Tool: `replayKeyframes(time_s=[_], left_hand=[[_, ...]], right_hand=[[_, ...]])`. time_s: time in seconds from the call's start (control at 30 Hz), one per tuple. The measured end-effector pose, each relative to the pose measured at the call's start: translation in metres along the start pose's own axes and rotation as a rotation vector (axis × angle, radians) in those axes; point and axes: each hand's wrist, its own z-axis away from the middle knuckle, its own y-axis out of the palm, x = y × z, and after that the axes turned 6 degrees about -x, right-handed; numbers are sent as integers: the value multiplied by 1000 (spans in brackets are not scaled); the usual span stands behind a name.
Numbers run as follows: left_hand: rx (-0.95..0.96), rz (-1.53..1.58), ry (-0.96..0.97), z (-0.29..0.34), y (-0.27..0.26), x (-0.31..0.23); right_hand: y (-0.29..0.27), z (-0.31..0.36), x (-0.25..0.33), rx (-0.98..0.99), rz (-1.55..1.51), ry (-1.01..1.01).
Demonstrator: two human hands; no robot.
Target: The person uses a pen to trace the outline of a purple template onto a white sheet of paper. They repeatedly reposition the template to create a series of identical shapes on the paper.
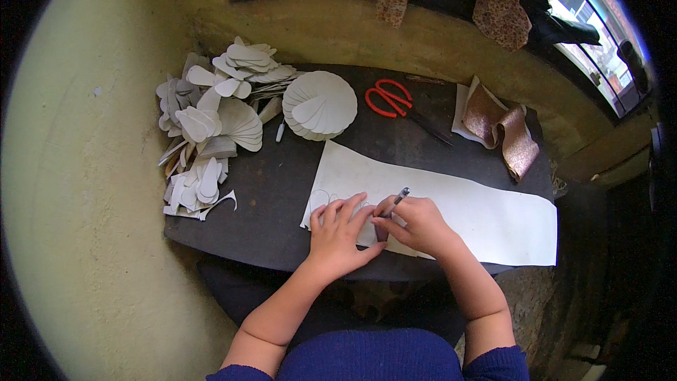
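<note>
A long white sheet (486, 222) lies across the front right of the dark table, with curved outlines drawn near its left end. My left hand (340, 236) rests flat on that end with its fingers spread, pressing it down. Whether a small piece lies beneath these fingers I cannot make out. Close beside it, my right hand (419, 227) is closed around a pen (402, 196), whose upper end sticks up above the fingers. The pen's tip is down by the left hand's fingers and hidden.
Piles of white sole-shaped cutouts (236, 123) crowd the table's left side. A fanned round stack (321, 106) of them sits at the back middle, near red-handled scissors (390, 97). Shiny copper-coloured strips (518, 144) lie at the back right. The dark table (268, 229) meets a yellowish wall (92, 169).
</note>
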Motion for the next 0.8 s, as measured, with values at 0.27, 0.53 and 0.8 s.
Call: replayKeyframes(time_s=[0.27, 0.53, 0.8], left_hand=[[-1, 4, -11, 0, 0, -1], [-15, -2, -9, 0, 0, -1], [-22, 23, -38, -2, -1, -2]], right_hand=[[0, 0, 0, 15, 3, 13], [2, 0, 3, 7, 72, -15], [8, -2, 2, -74, 62, 24]])
